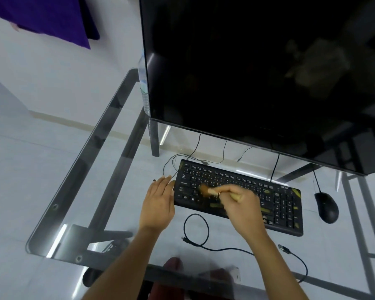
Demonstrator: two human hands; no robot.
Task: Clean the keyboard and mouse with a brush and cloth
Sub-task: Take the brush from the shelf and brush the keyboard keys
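A black keyboard (275, 204) lies on the glass desk (126, 126) under the monitor. My right hand (241, 204) is closed around a small wooden-handled brush (206, 190), whose blurred bristles touch the keys on the keyboard's left part. My left hand (158, 202) rests flat against the keyboard's left edge with fingers together and holds nothing. A black mouse (326, 207) sits to the right of the keyboard, apart from both hands. No cloth is in view.
A large dark monitor (258, 72) stands close behind the keyboard. A loose black USB cable (225, 249) curls on the glass in front of it. Thin wires (182, 158) run behind the keyboard. A clear bottle (143, 83) stands beside the monitor's left edge.
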